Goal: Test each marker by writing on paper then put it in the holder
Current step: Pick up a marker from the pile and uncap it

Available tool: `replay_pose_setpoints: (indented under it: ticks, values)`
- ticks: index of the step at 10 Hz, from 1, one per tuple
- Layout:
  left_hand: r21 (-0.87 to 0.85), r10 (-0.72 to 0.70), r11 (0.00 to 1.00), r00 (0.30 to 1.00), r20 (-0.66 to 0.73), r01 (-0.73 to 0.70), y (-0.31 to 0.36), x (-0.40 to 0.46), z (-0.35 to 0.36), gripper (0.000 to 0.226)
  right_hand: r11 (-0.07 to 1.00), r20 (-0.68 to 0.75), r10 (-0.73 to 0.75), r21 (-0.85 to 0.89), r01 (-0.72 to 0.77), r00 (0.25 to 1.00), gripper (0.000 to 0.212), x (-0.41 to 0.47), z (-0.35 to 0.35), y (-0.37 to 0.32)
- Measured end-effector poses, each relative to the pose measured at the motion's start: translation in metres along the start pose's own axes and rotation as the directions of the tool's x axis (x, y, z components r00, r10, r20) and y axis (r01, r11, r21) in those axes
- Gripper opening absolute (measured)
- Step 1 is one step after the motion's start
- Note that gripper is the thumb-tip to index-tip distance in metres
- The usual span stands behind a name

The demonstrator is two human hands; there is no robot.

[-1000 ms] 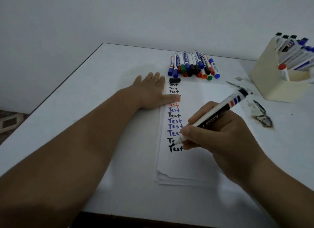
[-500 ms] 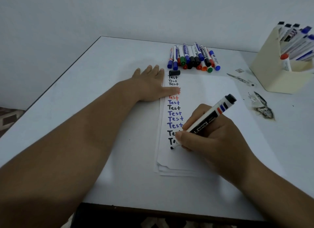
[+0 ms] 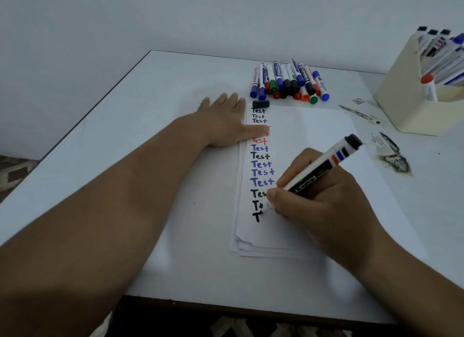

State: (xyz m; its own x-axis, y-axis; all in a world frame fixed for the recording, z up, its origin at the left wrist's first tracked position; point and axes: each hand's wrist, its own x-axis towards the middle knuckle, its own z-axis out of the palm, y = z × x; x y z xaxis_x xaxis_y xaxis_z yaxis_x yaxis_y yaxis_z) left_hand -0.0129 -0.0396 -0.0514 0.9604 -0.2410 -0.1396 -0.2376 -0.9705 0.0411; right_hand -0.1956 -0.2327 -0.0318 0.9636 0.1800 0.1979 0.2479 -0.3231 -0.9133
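Marker (image 3: 316, 169): light, rigid, we judge; our right hand (image 3: 319, 198) pinches barrel near tip; left hand (image 3: 226, 123) flat on paper (image 3: 301, 135)

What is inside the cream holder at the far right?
The holder holds upright capped markers: black, blue and one red cap show. Its walls hide their lower ends; the frame edge cuts off some.

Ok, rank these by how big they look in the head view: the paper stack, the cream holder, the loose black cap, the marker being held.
1. paper stack
2. cream holder, partly cut off by the frame edge
3. marker in the right hand, nearer the camera
4. black cap
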Motion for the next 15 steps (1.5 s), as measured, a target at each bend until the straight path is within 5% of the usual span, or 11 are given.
replay_pose_setpoints:
  ticks: [15]
  values:
    - [0.004,0.004,1.000,1.000,0.010,-0.004,-0.0001,0.0004,-0.0014,0.113,0.998,-0.049,-0.042,-0.053,0.040,0.998,0.023,0.0001,-0.0017,0.0047]
